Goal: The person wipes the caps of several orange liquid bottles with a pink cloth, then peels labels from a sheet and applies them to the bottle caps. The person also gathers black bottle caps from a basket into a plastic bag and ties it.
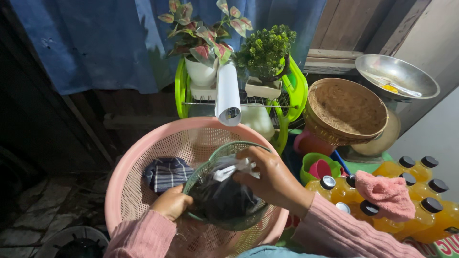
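I am observing the right hand (272,179) pinching the knotted dark plastic bag (224,196) inside the small green mesh basket (210,160), fingers clamped. The left hand (171,203) is gripping that basket's rim over the large pink perforated basket (138,153). Judged next: a steady lift.

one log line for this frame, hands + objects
left hand: grips green basket rim | right hand: on dark plastic bag in it | below: pink basket, striped cloth

Bag (222,196) in strainer (205,165), inside basket (143,148)
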